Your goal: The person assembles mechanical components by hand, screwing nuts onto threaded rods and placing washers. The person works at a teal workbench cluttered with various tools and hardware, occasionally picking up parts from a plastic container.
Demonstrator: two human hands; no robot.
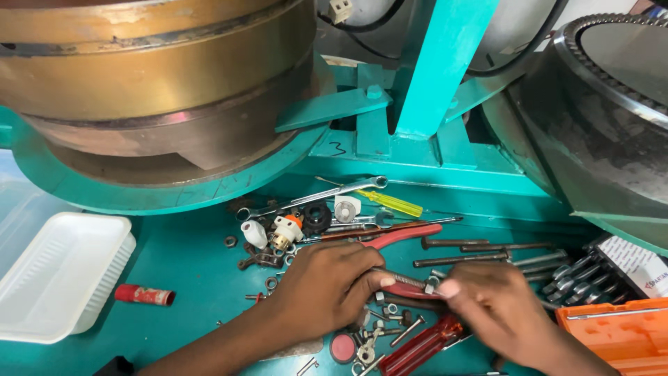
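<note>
Hands over scattered tools, left hand [327,285] and right hand [490,303] both curled onto red-handled pliers [403,237]

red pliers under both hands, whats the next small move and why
Probably lift the red pliers a little, up out of the pile. The left hand and right hand meet at the jaw end, while one red handle lies among long bolts, a wrench and small nuts. Dragging them sideways would likely scatter those loose parts. Whether either hand grips them yet is unclear.
</note>
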